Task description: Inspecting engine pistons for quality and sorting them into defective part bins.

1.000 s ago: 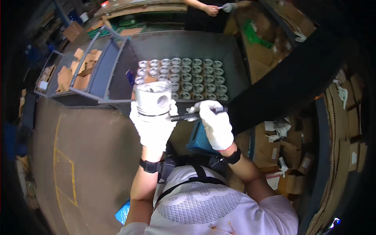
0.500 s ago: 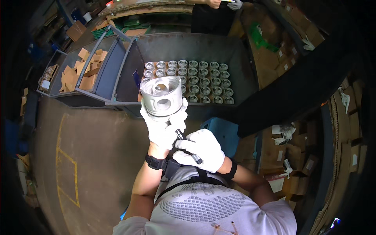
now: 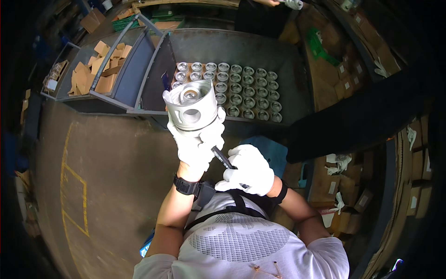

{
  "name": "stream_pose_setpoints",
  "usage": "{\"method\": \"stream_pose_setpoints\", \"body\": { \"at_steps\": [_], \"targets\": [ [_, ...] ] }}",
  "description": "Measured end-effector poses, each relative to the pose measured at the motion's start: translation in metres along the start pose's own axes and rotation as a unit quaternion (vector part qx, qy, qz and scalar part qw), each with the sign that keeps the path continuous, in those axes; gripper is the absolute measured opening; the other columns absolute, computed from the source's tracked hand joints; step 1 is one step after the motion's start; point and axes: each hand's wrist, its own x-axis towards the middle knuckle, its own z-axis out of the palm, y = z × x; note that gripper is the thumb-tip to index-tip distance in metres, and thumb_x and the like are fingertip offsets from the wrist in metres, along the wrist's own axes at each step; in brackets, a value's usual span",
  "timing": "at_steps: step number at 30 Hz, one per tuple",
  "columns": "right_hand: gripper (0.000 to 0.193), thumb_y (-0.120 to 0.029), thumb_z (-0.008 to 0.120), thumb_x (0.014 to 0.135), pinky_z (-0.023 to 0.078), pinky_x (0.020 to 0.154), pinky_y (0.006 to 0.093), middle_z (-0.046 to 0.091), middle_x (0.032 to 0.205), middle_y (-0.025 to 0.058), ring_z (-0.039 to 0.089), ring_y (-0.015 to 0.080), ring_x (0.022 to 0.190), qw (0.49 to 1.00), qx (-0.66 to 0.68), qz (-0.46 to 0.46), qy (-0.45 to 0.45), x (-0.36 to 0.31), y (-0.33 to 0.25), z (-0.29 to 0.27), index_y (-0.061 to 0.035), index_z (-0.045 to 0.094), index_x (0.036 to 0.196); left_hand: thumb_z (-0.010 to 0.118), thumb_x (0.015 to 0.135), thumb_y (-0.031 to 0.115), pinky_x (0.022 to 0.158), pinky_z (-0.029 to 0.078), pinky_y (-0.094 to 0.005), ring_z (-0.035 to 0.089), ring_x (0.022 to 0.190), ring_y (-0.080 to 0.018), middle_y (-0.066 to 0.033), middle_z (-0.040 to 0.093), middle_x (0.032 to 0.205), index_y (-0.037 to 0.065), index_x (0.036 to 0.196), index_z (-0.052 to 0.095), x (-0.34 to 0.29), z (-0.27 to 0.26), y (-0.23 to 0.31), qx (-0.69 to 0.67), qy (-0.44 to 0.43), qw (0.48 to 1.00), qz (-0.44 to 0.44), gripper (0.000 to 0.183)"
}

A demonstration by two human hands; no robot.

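Observation:
A silvery metal piston (image 3: 188, 120) stands upright in my white-gloved left hand (image 3: 197, 144), its open hollow end facing up and a round pin hole in its side. The fingers wrap its lower part. My right hand (image 3: 251, 170), also gloved in white, is closed round a black marker pen (image 3: 224, 159). The pen's upper end lies against the left hand's fingers; I cannot tell whether they grip it. Most of the pen's lower part is hidden by the right hand. Beyond the left hand, rows of similar pistons (image 3: 248, 91) sit in a dark metal cart (image 3: 213, 39).
Left of the cart, a grey bin holds cardboard pieces (image 3: 107, 69). A blue stool (image 3: 269, 151) is beside my right hand. Shelves with cartons (image 3: 362, 197) and loose white gloves (image 3: 339, 163) line the right. Another person's gloved hand (image 3: 293, 4) shows at the far edge.
My right hand has shifted along the marker pen, and its lower end is now mostly covered. The left hand still holds the piston, which has risen slightly in the picture. The view has shifted a little.

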Motion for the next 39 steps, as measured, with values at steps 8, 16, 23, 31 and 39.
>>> {"method": "stream_pose_setpoints", "body": {
  "at_steps": [8,16,23,31,39],
  "targets": [
    [0.016,-0.018,0.066,0.093,0.049,0.083,0.0356,0.058,0.081,0.0079,0.061,0.0223,0.082,0.774,0.537,0.299,0.152,-0.011,-0.004,0.020,-0.0040,0.061,0.087,0.060,0.085,0.066,0.048,0.048,-0.0228,0.051,0.060,-0.0068,-0.0132,0.054,0.117,0.002,0.141,0.036,0.014,-0.005,0.009,-0.054,-0.010,0.997,0.048,0.089],
    [0.019,-0.032,0.073,0.083,0.048,0.079,0.0411,0.063,0.079,0.0062,0.062,0.0316,0.081,0.979,0.169,0.117,-0.007,-0.030,0.017,-0.024,-0.0142,0.069,0.077,0.061,0.076,0.079,0.044,0.044,-0.0241,0.049,0.060,-0.0097,-0.0122,0.052,0.119,0.005,0.142,0.038,0.011,-0.016,0.033,-0.047,-0.044,0.997,0.042,0.101],
    [0.030,-0.020,0.047,0.104,0.050,0.065,0.0239,0.067,0.105,0.0134,0.064,0.0129,0.078,0.803,0.367,0.417,0.214,-0.045,0.012,-0.038,0.0035,0.058,0.119,0.050,0.084,0.076,0.071,0.056,-0.0388,0.062,0.091,-0.0225,-0.0175,0.057,0.126,0.005,0.143,0.042,-0.004,-0.063,0.055,0.100,-0.015,0.994,0.031,0.092],
    [0.015,-0.013,0.061,0.098,0.046,0.057,0.0193,0.067,0.097,0.0069,0.059,0.0044,0.069,0.806,0.320,0.447,0.221,-0.024,-0.006,-0.054,-0.0009,0.062,0.106,0.052,0.085,0.067,0.101,0.049,-0.0487,0.058,0.119,-0.0343,-0.0193,0.055,0.137,0.000,0.137,0.052,-0.012,-0.037,0.043,0.026,0.009,0.999,0.038,0.084],
    [0.015,-0.006,0.067,0.092,0.050,0.066,0.0226,0.067,0.093,0.0062,0.062,0.0086,0.075,0.827,0.377,0.356,0.218,0.004,-0.025,-0.056,0.0005,0.063,0.105,0.053,0.086,0.067,0.097,0.053,-0.0487,0.059,0.117,-0.0352,-0.0191,0.055,0.137,0.001,0.138,0.050,-0.030,-0.062,0.054,0.085,0.080,0.991,0.066,0.085]
  ]
}}
